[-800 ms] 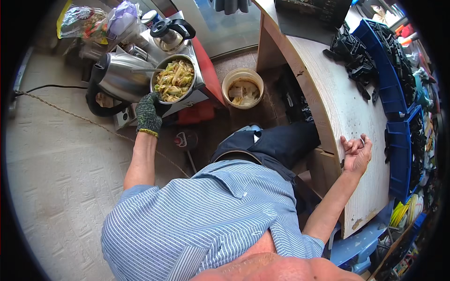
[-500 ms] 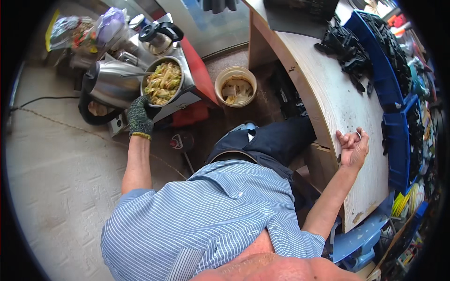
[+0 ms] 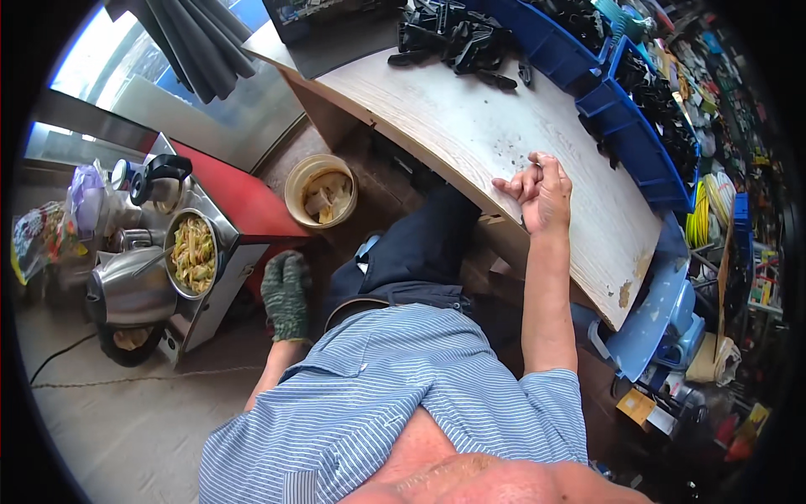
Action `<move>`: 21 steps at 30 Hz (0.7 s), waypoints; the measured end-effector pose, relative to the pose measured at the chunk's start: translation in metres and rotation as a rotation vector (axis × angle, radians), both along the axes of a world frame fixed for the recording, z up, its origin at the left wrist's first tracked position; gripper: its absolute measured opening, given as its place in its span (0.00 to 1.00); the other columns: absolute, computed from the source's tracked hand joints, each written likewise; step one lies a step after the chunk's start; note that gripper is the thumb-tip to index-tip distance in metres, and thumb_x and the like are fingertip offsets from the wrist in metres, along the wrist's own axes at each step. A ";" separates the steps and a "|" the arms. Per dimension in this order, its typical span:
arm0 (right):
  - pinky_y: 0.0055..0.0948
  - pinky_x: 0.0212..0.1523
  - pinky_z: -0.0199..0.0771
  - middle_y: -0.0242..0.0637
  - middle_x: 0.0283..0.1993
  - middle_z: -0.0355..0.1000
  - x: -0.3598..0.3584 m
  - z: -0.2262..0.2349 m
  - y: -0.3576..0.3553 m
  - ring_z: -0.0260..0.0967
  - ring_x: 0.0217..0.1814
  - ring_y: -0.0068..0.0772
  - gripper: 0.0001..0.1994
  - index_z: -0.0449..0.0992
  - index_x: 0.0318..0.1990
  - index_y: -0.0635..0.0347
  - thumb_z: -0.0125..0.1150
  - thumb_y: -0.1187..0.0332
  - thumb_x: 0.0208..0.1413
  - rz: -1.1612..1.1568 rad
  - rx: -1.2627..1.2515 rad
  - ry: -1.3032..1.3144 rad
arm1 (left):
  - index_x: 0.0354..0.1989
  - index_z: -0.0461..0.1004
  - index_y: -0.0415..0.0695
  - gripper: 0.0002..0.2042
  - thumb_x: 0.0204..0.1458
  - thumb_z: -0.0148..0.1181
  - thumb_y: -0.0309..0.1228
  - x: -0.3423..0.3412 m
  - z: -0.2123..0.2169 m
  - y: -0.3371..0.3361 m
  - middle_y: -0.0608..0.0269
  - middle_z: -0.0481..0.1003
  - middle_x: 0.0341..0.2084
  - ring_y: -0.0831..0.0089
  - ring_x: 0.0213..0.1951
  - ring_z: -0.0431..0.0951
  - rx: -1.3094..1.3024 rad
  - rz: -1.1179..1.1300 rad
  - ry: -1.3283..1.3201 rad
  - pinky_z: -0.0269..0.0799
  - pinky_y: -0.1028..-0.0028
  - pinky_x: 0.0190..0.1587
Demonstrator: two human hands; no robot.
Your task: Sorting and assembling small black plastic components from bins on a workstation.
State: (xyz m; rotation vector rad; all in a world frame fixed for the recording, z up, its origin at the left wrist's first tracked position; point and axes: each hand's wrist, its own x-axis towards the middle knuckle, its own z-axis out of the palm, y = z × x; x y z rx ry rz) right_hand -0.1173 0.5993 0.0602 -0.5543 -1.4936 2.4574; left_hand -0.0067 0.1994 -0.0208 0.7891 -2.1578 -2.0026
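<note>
My left hand [image 3: 285, 296] wears a dark green knit glove. It hangs beside my left hip with its fingers stretched out and nothing visible in them. To its left, a metal bowl [image 3: 213, 284] of chopped, cabbage-like food [image 3: 193, 254] stands on the cabinet top, a spoon or fork handle [image 3: 154, 262] leaning over its rim. My bare right hand [image 3: 541, 193] is over the near edge of the pale wooden table [image 3: 453, 113], palm up. Its fingers are loosely bent and apart, and I make out nothing held.
An electric kettle [image 3: 130, 290], a glass coffee pot [image 3: 164, 181] and plastic bags [image 3: 84, 197] crowd the cabinet. A bucket [image 3: 294, 197] with scraps stands on the floor. Black parts [image 3: 462, 42] and blue bins [image 3: 625, 126] line the table's far side. A blue chair [image 3: 651, 332] is at right.
My left hand has come off the bowl and moved right, down beside my hip. My view has turned right, toward the table. My right hand stays at the table edge.
</note>
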 end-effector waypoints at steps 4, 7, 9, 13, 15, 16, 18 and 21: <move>0.50 0.34 0.84 0.31 0.13 0.57 0.002 -0.005 0.005 0.64 0.16 0.29 0.10 0.71 0.37 0.65 0.51 0.66 0.64 -0.005 -0.012 0.028 | 0.49 0.77 0.42 0.15 0.52 0.65 0.27 -0.106 0.046 0.087 0.53 0.78 0.43 0.58 0.46 0.79 -0.741 -0.383 0.730 0.74 0.65 0.49; 0.48 0.32 0.84 0.31 0.12 0.57 0.005 0.001 0.006 0.64 0.15 0.28 0.10 0.71 0.38 0.65 0.51 0.66 0.65 -0.036 -0.002 0.019 | 0.50 0.76 0.45 0.18 0.49 0.66 0.26 -0.185 0.088 0.135 0.50 0.76 0.47 0.51 0.53 0.74 -0.962 -0.450 0.960 0.69 0.59 0.58; 0.47 0.31 0.85 0.30 0.12 0.57 0.009 0.000 0.010 0.63 0.14 0.27 0.09 0.71 0.39 0.65 0.51 0.67 0.65 -0.061 0.017 -0.008 | 0.51 0.76 0.45 0.18 0.50 0.64 0.30 -0.240 0.089 0.154 0.51 0.76 0.48 0.50 0.52 0.74 -1.097 -0.430 1.032 0.67 0.57 0.58; 0.46 0.29 0.84 0.30 0.12 0.56 0.008 0.002 0.018 0.61 0.13 0.26 0.09 0.71 0.39 0.67 0.53 0.68 0.61 -0.085 0.012 -0.056 | 0.43 0.75 0.47 0.14 0.52 0.57 0.40 -0.304 0.077 0.158 0.52 0.77 0.38 0.47 0.42 0.76 -1.366 -0.600 0.731 0.71 0.49 0.45; 0.46 0.27 0.84 0.29 0.11 0.56 0.010 0.005 0.033 0.61 0.12 0.25 0.09 0.70 0.39 0.67 0.54 0.68 0.60 -0.147 0.021 -0.072 | 0.42 0.75 0.47 0.12 0.55 0.55 0.39 -0.321 0.070 0.156 0.53 0.78 0.35 0.47 0.38 0.76 -1.424 -0.668 0.758 0.72 0.50 0.42; 0.49 0.29 0.84 0.29 0.11 0.56 0.014 0.004 0.045 0.62 0.13 0.27 0.10 0.71 0.39 0.66 0.54 0.66 0.60 -0.187 0.060 -0.093 | 0.42 0.75 0.47 0.12 0.55 0.55 0.39 -0.321 0.072 0.165 0.53 0.78 0.35 0.47 0.38 0.76 -1.405 -0.693 0.781 0.72 0.50 0.42; 0.52 0.31 0.83 0.29 0.12 0.55 0.019 0.002 0.070 0.63 0.14 0.28 0.10 0.71 0.40 0.63 0.58 0.65 0.59 -0.270 0.091 -0.120 | 0.41 0.76 0.47 0.10 0.56 0.54 0.38 -0.312 0.076 0.170 0.53 0.77 0.35 0.48 0.39 0.76 -1.386 -0.756 0.868 0.72 0.50 0.41; 0.51 0.29 0.83 0.28 0.12 0.55 0.021 0.002 0.106 0.62 0.14 0.27 0.10 0.71 0.39 0.61 0.60 0.65 0.57 -0.471 0.122 -0.177 | 0.40 0.76 0.47 0.09 0.57 0.56 0.38 -0.297 0.076 0.176 0.54 0.77 0.36 0.49 0.38 0.76 -1.255 -0.838 0.993 0.72 0.52 0.41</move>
